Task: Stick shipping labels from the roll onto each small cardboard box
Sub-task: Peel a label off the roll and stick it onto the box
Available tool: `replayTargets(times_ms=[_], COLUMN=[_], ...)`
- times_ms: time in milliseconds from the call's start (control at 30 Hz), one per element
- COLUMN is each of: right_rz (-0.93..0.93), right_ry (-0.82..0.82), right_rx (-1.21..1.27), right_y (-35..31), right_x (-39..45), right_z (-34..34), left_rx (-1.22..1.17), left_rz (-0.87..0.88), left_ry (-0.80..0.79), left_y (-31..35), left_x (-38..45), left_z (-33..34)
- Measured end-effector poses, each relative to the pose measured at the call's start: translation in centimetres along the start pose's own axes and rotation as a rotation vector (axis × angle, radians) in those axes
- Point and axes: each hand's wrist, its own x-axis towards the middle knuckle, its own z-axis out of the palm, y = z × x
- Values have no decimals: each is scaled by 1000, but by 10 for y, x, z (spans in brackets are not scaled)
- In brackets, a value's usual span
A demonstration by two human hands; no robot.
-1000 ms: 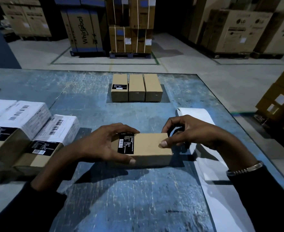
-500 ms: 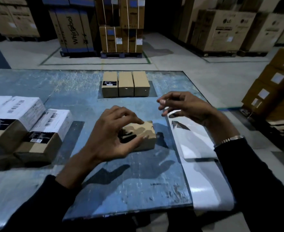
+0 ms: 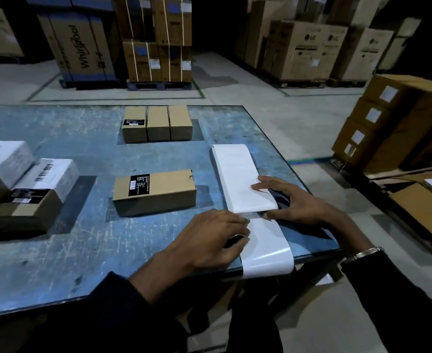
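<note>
A small cardboard box (image 3: pixel 156 192) with a black sticker lies alone mid-table, with neither hand on it. To its right, a white label strip (image 3: pixel 231 171) runs down the table and hangs over the near edge. My left hand (image 3: pixel 214 238) presses flat on the strip's lower, glossy part. My right hand (image 3: pixel 293 203) holds the right edge of a white label (image 3: pixel 245 202); that edge is raised off the backing, with shadow beneath. Three more small boxes (image 3: pixel 157 126) stand in a row at the far side.
The blue scratched table (image 3: pixel 82 238) carries larger boxes with white barcode labels (image 3: pixel 39 189) at the left. Its right edge is close to the strip. Stacked cartons (image 3: pixel 398 123) stand on the floor at the right, with pallets of big cartons (image 3: pixel 156 42) behind.
My left hand let go of the small box and moved right onto the strip. My right hand came down onto the label. The box now lies flat on the table.
</note>
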Motion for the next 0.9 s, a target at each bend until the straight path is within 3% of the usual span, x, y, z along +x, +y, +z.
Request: replayTargets(times_ms=[167,267,400,500,633,800,900], right_rz=[-70,-127,-165,-210,-140,-51,-5], right_ry=[225,340,405,455,590,690,671], right_rx=[390,374,345,465,671,848,898], right_y=[0,0,-8,-18,-34,-44,-38], right_x=[0,18,52,93,159,255,315], right_z=[10,-10,-35,-54,-87,-120,-124], left_rx=[-81,7,153,177,130,-1,-7], left_rz=[-86,-101,-60,-119,-175,-241,-252], left_ry=[-48,-66,58,-22,-118,-74,-55], left_y=[4,3,-3,-25,-51,-65,-65], left_x=[1,6,35,66,71,71,77], left_z=[-1,-3,-2,10,31,33,33])
